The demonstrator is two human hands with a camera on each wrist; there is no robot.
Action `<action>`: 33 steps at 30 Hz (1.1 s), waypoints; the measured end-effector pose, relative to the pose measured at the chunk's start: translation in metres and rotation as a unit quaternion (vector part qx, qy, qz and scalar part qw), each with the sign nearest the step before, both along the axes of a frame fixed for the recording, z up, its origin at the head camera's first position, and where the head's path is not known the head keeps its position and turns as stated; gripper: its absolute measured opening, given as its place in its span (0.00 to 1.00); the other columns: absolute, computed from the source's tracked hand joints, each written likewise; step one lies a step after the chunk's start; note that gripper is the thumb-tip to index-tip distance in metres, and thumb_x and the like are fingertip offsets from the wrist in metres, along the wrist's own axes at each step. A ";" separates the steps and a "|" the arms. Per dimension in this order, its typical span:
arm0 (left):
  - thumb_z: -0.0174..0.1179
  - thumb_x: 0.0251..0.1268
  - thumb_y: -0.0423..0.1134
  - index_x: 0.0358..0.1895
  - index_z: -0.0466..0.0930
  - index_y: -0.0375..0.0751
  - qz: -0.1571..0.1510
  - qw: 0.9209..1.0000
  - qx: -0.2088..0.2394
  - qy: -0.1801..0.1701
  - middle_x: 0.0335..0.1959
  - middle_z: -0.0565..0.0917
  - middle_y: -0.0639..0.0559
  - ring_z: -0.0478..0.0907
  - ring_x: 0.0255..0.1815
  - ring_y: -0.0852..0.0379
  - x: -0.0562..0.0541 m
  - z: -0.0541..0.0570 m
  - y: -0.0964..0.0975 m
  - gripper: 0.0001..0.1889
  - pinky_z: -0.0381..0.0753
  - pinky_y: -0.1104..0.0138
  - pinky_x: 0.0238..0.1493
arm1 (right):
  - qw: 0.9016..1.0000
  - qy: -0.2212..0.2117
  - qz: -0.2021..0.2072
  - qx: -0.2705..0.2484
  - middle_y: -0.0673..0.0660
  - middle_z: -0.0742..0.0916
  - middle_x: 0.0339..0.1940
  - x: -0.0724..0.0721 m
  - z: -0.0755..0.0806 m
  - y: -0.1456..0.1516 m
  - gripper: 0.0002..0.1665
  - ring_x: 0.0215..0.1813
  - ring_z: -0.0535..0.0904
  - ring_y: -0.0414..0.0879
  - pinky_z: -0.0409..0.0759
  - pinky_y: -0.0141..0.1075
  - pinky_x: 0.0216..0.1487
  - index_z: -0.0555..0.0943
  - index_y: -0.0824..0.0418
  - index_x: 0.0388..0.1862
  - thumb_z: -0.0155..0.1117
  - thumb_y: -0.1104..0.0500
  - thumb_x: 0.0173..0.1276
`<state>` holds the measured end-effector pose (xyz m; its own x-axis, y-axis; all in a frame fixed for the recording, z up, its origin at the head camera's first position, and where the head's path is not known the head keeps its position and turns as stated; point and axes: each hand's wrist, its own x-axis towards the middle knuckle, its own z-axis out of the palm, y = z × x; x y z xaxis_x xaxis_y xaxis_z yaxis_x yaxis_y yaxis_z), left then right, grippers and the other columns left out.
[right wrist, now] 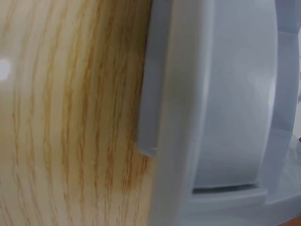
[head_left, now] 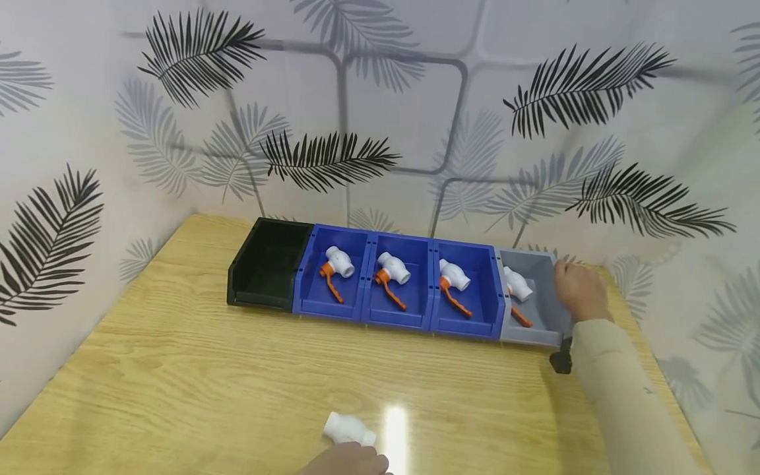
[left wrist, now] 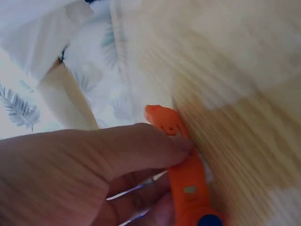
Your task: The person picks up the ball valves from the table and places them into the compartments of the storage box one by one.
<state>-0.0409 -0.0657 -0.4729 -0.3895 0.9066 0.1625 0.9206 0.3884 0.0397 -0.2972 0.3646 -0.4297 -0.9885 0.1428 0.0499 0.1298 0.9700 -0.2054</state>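
Observation:
At the bottom of the head view my left hand [head_left: 350, 460] is beside a white ball valve body [head_left: 347, 427]. The left wrist view shows that hand [left wrist: 94, 169] with its thumb on the valve's orange lever handle [left wrist: 188, 183], pinching it. My right hand [head_left: 580, 290] is at the right wall of the grey bin [head_left: 558, 310], fingers curled over its rim. Inside the grey bin lies another white ball valve [head_left: 518, 285] with an orange handle. In the right wrist view the grey bin [right wrist: 235, 108] fills the right side; the fingers are hidden there.
Three blue bins [head_left: 332, 310] stand left of the grey one, each holding a white valve [head_left: 340, 261] with an orange handle. A black bin [head_left: 261, 298] closes the row's left end. The wooden table [head_left: 208, 382] meets patterned cloth walls [head_left: 386, 99] behind and beside it.

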 end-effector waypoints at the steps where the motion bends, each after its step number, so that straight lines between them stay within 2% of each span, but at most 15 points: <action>1: 0.61 0.51 0.47 0.25 0.75 0.54 -0.009 0.998 0.002 0.055 0.18 0.69 0.65 0.60 0.18 0.72 -0.002 0.001 -0.002 0.05 0.50 0.82 0.20 | 1.000 0.003 0.001 0.001 0.77 0.77 0.44 0.000 0.000 0.000 0.41 0.45 0.72 0.71 0.67 0.59 0.42 0.75 0.72 0.28 0.18 0.46 0.73; 2: 0.61 0.49 0.49 0.25 0.74 0.57 -0.018 0.995 -0.004 0.103 0.18 0.67 0.66 0.58 0.18 0.71 -0.004 0.002 -0.004 0.06 0.48 0.80 0.20 | 1.000 0.005 0.001 0.001 0.77 0.77 0.44 0.000 0.000 0.000 0.41 0.45 0.72 0.71 0.67 0.59 0.42 0.75 0.72 0.28 0.18 0.46 0.73; 3: 0.60 0.50 0.50 0.25 0.74 0.59 -0.027 0.991 -0.016 0.127 0.19 0.67 0.67 0.58 0.19 0.70 -0.006 0.004 -0.006 0.05 0.47 0.79 0.20 | 1.000 0.008 0.002 0.000 0.77 0.77 0.44 0.000 0.000 0.000 0.41 0.45 0.72 0.71 0.67 0.59 0.41 0.75 0.72 0.27 0.18 0.46 0.73; 5: 0.59 0.51 0.50 0.25 0.73 0.60 -0.037 0.989 -0.030 0.137 0.20 0.67 0.67 0.58 0.20 0.70 -0.011 0.006 -0.009 0.05 0.47 0.78 0.20 | 1.000 0.010 0.004 -0.001 0.76 0.78 0.43 -0.001 -0.001 0.000 0.40 0.45 0.72 0.71 0.67 0.58 0.40 0.74 0.71 0.25 0.19 0.46 0.73; 8: 0.58 0.53 0.48 0.23 0.72 0.58 -0.046 0.992 -0.015 0.114 0.19 0.65 0.66 0.56 0.21 0.69 -0.015 0.007 -0.013 0.06 0.48 0.77 0.22 | 1.000 0.006 0.004 -0.004 0.74 0.78 0.40 -0.001 -0.001 0.000 0.39 0.43 0.72 0.69 0.67 0.58 0.40 0.72 0.68 0.21 0.18 0.45 0.73; 13: 0.55 0.57 0.49 0.21 0.69 0.57 -0.044 0.993 0.010 0.113 0.18 0.61 0.65 0.56 0.22 0.69 -0.017 0.008 -0.018 0.09 0.48 0.77 0.26 | 1.000 0.001 0.002 -0.006 0.71 0.77 0.36 -0.002 0.001 -0.002 0.38 0.41 0.72 0.67 0.67 0.57 0.40 0.70 0.66 0.19 0.18 0.45 0.73; 18: 0.53 0.59 0.52 0.22 0.70 0.58 -0.035 0.995 0.008 0.095 0.19 0.62 0.66 0.58 0.24 0.69 -0.016 0.012 -0.022 0.10 0.48 0.77 0.27 | 1.000 0.005 0.004 -0.004 0.75 0.78 0.40 -0.001 0.002 -0.002 0.39 0.43 0.72 0.69 0.67 0.58 0.40 0.72 0.69 0.21 0.19 0.47 0.73; 20: 0.53 0.60 0.53 0.23 0.71 0.58 -0.034 0.997 0.006 0.073 0.20 0.63 0.66 0.57 0.24 0.70 -0.016 0.013 -0.022 0.10 0.49 0.78 0.27 | 1.000 0.008 0.005 -0.003 0.76 0.77 0.42 0.000 0.002 -0.002 0.40 0.44 0.72 0.71 0.67 0.58 0.40 0.73 0.70 0.24 0.18 0.47 0.73; 23: 0.54 0.59 0.52 0.24 0.73 0.59 -0.031 0.998 0.001 0.056 0.21 0.64 0.67 0.58 0.25 0.70 -0.017 0.013 -0.024 0.08 0.50 0.78 0.28 | 1.000 0.008 0.007 -0.002 0.75 0.78 0.41 0.001 0.002 -0.001 0.39 0.43 0.72 0.70 0.67 0.58 0.40 0.73 0.70 0.24 0.18 0.47 0.73; 29: 0.57 0.55 0.50 0.26 0.76 0.61 -0.027 0.999 -0.006 0.045 0.24 0.69 0.69 0.64 0.30 0.71 -0.019 0.009 -0.031 0.04 0.55 0.79 0.32 | 1.000 0.018 0.012 -0.003 0.72 0.78 0.35 0.003 0.002 -0.002 0.36 0.39 0.73 0.67 0.67 0.57 0.37 0.69 0.66 0.19 0.21 0.48 0.74; 31: 0.57 0.57 0.50 0.28 0.78 0.60 -0.035 0.999 0.008 0.027 0.26 0.71 0.69 0.65 0.32 0.71 -0.021 0.007 -0.035 0.04 0.57 0.81 0.33 | 1.000 0.018 0.011 -0.004 0.72 0.78 0.35 0.004 0.003 -0.003 0.36 0.39 0.73 0.68 0.67 0.57 0.37 0.69 0.66 0.18 0.21 0.48 0.74; 33: 0.57 0.58 0.48 0.32 0.78 0.58 -0.028 0.999 0.017 -0.013 0.29 0.73 0.68 0.66 0.32 0.71 -0.022 0.010 -0.038 0.03 0.58 0.82 0.32 | 1.000 0.018 0.012 -0.005 0.73 0.78 0.36 0.005 0.003 -0.003 0.37 0.40 0.73 0.68 0.67 0.57 0.38 0.70 0.66 0.19 0.20 0.47 0.74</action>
